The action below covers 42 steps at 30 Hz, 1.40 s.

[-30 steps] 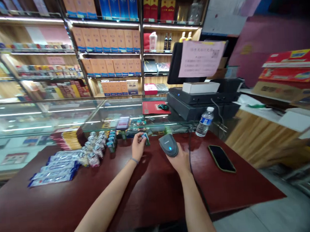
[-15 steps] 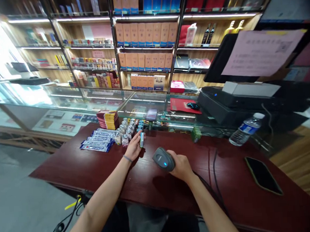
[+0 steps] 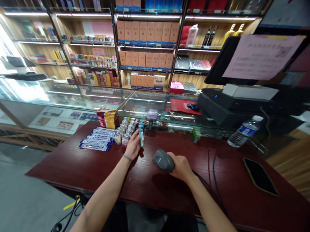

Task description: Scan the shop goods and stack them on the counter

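My left hand [image 3: 133, 147] grips a small teal-labelled container [image 3: 141, 138], upright on the dark red counter [image 3: 95, 172], beside a cluster of several small jars [image 3: 124, 131]. My right hand [image 3: 180, 167] holds a grey barcode scanner [image 3: 163, 161] just above the counter, its head pointing left toward the container. The scanner's black cable [image 3: 210, 182] runs back along the counter on the right.
Blue-white flat packs [image 3: 96, 141] and a stack of red-yellow packs [image 3: 108, 118] lie left of the jars. A water bottle [image 3: 244, 131], a black phone [image 3: 260, 176], a register with monitor [image 3: 230, 104] and a glass display case [image 3: 91, 102] surround the counter. Shelves of boxes stand behind.
My left hand has carried the small container left and set it down next to the jars. The scanner's blue light no longer shows. The view swung left.
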{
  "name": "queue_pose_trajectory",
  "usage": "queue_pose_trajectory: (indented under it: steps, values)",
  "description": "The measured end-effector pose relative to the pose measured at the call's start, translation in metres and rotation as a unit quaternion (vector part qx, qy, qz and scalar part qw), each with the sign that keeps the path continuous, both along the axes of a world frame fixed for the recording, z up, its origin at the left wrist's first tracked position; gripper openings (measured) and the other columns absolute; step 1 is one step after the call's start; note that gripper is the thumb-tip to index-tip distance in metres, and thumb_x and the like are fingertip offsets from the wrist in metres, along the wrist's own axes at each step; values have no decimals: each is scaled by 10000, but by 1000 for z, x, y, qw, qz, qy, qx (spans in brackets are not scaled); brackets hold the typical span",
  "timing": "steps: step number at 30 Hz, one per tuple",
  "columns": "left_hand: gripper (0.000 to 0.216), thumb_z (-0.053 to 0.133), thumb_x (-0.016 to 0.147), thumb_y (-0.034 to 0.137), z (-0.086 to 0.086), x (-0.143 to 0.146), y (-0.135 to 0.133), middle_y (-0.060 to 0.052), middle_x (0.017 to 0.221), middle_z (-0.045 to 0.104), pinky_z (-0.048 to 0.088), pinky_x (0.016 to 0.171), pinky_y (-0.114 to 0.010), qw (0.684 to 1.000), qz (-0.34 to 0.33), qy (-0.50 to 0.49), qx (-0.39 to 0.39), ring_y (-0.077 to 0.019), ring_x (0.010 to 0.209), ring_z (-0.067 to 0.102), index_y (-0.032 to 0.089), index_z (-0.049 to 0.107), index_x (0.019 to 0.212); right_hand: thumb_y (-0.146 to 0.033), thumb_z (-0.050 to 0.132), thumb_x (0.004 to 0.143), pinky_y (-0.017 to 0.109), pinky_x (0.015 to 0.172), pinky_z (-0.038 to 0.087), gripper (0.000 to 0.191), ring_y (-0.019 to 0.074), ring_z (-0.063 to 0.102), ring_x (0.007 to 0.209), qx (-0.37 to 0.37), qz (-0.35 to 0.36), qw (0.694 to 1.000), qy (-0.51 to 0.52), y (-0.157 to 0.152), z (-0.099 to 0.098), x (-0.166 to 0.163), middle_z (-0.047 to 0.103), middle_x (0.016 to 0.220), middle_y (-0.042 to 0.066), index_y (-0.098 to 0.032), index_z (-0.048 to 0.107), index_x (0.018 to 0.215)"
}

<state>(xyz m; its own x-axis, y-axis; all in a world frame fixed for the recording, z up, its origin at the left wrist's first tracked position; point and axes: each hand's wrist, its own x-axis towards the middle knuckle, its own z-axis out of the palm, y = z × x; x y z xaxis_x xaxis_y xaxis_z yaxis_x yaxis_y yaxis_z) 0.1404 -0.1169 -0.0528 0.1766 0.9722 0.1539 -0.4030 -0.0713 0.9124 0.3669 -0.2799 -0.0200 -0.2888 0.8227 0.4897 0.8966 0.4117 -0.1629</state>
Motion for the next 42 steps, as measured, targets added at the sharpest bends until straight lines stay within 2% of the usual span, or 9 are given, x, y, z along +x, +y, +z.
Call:
queue_pose_trajectory:
  steps: [3, 6, 10, 14, 26, 30, 34, 39, 42]
  values:
    - [474, 641, 881, 313, 0, 0, -4, -84, 1154, 677, 530, 899, -342, 986, 100, 102, 82, -188, 1000, 652, 212, 563, 1337, -288, 592, 714, 270, 597, 422, 439, 227, 710, 646, 21, -5, 1000, 8, 1, -1, 3, 726, 731, 43, -164, 545, 1132]
    - [329, 648, 869, 268, 0, -1, -9, -90, 1141, 651, 524, 919, -360, 940, 195, 217, 177, -200, 1014, 635, 202, 645, 1191, -266, 586, 707, 271, 588, 418, 420, 225, 702, 629, 44, -16, 999, 8, 1, -2, 6, 721, 720, 47, -157, 560, 1112]
    - [274, 593, 900, 213, -2, -2, -9, -95, 1123, 638, 504, 948, -395, 886, 246, 301, 251, -222, 1053, 604, 206, 640, 1170, -255, 600, 696, 265, 593, 417, 425, 213, 687, 624, 42, -30, 999, 7, 1, -2, 9, 719, 718, 47, -160, 573, 1110]
    - [272, 546, 917, 182, -2, -2, -7, -113, 1126, 642, 463, 1000, -428, 868, 246, 346, 257, -248, 1101, 583, 185, 625, 1177, -247, 589, 691, 263, 587, 412, 430, 212, 682, 618, 38, -34, 999, 8, 0, -1, 9, 718, 712, 43, -164, 572, 1112]
    - [343, 529, 914, 178, -7, -2, -1, -117, 1211, 642, 422, 1065, -461, 871, 248, 343, 250, -262, 1167, 575, 200, 609, 1247, -260, 591, 710, 273, 576, 422, 398, 225, 705, 611, 56, -26, 998, 17, 2, 0, 9, 719, 703, 36, -158, 573, 1094]
    - [420, 548, 904, 181, -7, -2, -3, -125, 1307, 579, 388, 1112, -486, 855, 257, 358, 273, -272, 1263, 509, 220, 565, 1322, -274, 596, 718, 272, 572, 421, 401, 224, 703, 606, 56, -32, 998, 22, 3, -1, 11, 717, 693, 32, -163, 573, 1103]
    - [411, 546, 926, 220, -1, -1, -11, -142, 1407, 487, 391, 1115, -481, 836, 275, 369, 301, -279, 1324, 461, 225, 557, 1338, -285, 588, 728, 273, 580, 425, 373, 227, 705, 611, 60, -42, 997, 37, 3, 0, 18, 715, 694, 29, -175, 578, 1084]
    - [271, 561, 938, 261, 9, 13, -24, -131, 1243, 582, 437, 1050, -475, 801, 295, 359, 377, -270, 1194, 540, 214, 642, 1193, -308, 610, 727, 271, 583, 427, 365, 230, 700, 607, 66, -89, 993, 46, 2, 3, 34, 719, 704, 32, -187, 596, 1071]
    - [265, 579, 930, 258, 19, 37, -28, -113, 1164, 611, 454, 1021, -467, 806, 250, 352, 405, -260, 1129, 562, 217, 637, 1185, -335, 634, 718, 259, 596, 435, 362, 229, 700, 625, 72, -135, 987, 43, 1, 8, 47, 717, 678, 32, -194, 604, 1050]
